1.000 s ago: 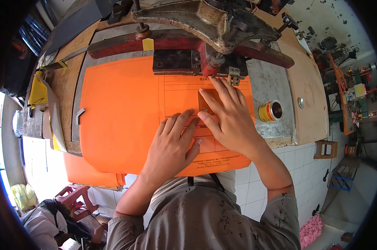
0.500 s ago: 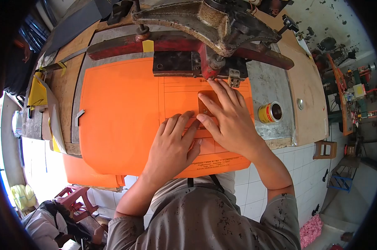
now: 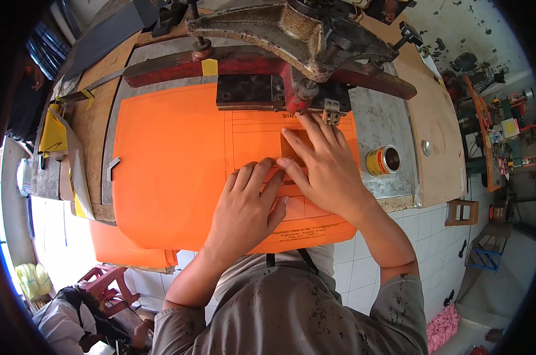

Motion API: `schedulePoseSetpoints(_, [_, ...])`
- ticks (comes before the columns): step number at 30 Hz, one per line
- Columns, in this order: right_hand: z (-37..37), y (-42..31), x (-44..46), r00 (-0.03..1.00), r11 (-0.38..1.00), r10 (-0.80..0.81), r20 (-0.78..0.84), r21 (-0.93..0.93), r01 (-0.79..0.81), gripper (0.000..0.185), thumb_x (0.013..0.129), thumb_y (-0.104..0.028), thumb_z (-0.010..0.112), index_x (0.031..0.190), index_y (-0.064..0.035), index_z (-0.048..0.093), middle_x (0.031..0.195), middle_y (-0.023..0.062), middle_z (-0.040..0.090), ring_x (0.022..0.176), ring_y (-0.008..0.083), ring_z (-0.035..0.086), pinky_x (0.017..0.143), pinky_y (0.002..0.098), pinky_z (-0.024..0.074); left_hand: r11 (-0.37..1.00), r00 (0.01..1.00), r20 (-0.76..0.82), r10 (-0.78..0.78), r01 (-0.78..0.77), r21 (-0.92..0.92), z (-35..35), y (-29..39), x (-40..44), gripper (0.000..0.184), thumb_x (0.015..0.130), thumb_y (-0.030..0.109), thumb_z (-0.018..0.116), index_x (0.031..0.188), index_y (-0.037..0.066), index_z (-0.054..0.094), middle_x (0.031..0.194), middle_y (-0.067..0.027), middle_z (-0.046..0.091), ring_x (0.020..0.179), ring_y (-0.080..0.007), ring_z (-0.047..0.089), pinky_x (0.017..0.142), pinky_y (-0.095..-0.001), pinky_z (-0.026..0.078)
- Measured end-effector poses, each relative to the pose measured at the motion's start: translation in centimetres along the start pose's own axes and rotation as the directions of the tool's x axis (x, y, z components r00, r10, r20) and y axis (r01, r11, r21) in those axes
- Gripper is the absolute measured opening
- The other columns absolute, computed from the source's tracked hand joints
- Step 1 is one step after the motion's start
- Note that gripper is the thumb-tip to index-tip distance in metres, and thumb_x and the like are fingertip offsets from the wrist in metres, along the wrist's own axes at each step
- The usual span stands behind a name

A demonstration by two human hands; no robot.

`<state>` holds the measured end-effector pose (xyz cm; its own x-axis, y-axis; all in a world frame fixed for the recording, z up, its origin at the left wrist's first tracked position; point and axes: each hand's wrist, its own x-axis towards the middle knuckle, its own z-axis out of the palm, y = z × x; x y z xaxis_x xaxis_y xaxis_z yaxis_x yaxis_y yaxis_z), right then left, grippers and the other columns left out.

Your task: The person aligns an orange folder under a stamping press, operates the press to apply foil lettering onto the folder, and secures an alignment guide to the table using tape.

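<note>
A large orange printed sheet [image 3: 167, 160] lies flat on the metal-topped table [image 3: 383, 112]. My left hand [image 3: 250, 198] rests on its printed half, fingers spread. To the right, my right hand [image 3: 324, 163] lies on the same sheet, fingers apart, its fingertips close to the black block [image 3: 250, 92] of the press. A small brown plate [image 3: 290, 142] is partly hidden under the right hand's fingers. Above the sheet spans the red bar [image 3: 161, 68] of the press, beneath a worn metal arm [image 3: 244, 26].
An open yellow and red can [image 3: 375, 161] stands right of the sheet, with a round metal lid [image 3: 426, 148] beyond it. More orange sheets [image 3: 129, 251] are at the lower left. Another person [image 3: 63, 322] is at the bottom left; a wooden stool [image 3: 462, 212] is at the right.
The right thumb has shifted slightly left, towards the left hand's fingertips. Otherwise both hands stay nearly in place on the sheet.
</note>
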<state>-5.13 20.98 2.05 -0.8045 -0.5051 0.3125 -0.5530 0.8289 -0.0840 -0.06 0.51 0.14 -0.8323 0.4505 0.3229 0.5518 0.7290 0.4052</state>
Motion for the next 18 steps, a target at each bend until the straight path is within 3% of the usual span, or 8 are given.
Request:
schedulePoseSetpoints(9, [0.2, 0.1, -0.2, 1.0, 1.0, -0.018, -0.001, 0.005, 0.018, 0.054, 0.108, -0.046, 0.06, 0.131, 0.0024, 0.07, 0.153, 0.0277, 0.053, 0.139, 0.0421, 0.052, 0.115, 0.0524, 0.0417, 1.0, 1.0, -0.002, 0.004, -0.004, 0.005, 0.1, 0.0, 0.0, 0.042, 0.097, 0.025, 0.067, 0.13, -0.001, 0.067, 0.136, -0.0173, 0.061, 0.12, -0.0337, 0.059, 0.104, -0.0463, 0.05])
schedulePoseSetpoints(12, [-0.8, -0.3, -0.6, 1.0, 0.995, 0.02, -0.01, 0.099, -0.019, 0.052, 0.108, -0.044, 0.061, 0.13, 0.0026, 0.069, 0.151, 0.0266, 0.054, 0.138, 0.0425, 0.053, 0.113, 0.0527, 0.0429, 1.0, 1.0, 0.003, 0.0, 0.0, 0.001, 0.0, 0.0, 0.0, 0.042, 0.097, 0.026, 0.068, 0.13, -0.001, 0.068, 0.136, -0.0176, 0.061, 0.12, -0.0339, 0.059, 0.104, -0.0463, 0.049])
schedulePoseSetpoints(15, [-3.5, 0.0, -2.4, 0.995, 0.985, 0.08, 0.061, 0.145, -0.089, 0.043, 0.107, -0.035, 0.062, 0.129, 0.0015, 0.07, 0.149, 0.0231, 0.057, 0.136, 0.0412, 0.055, 0.112, 0.0512, 0.044, 1.0, 1.0, 0.003, -0.005, 0.005, -0.004, 0.1, -0.1, -0.1, 0.043, 0.096, 0.024, 0.069, 0.132, 0.0, 0.068, 0.137, -0.0171, 0.06, 0.122, -0.0346, 0.058, 0.105, -0.0469, 0.049])
schedulePoseSetpoints(18, [-7.1, 1.3, -5.0, 0.972, 0.957, 0.232, 0.028, 0.173, -0.234, 0.032, 0.107, -0.026, 0.061, 0.125, -0.001, 0.071, 0.147, 0.019, 0.058, 0.135, 0.0384, 0.055, 0.112, 0.0503, 0.0436, 1.0, 1.0, 0.012, -0.025, 0.026, -0.016, 0.2, 0.0, -0.2, 0.046, 0.094, 0.022, 0.071, 0.135, 0.002, 0.068, 0.139, -0.0157, 0.06, 0.124, -0.0359, 0.058, 0.106, -0.0486, 0.048])
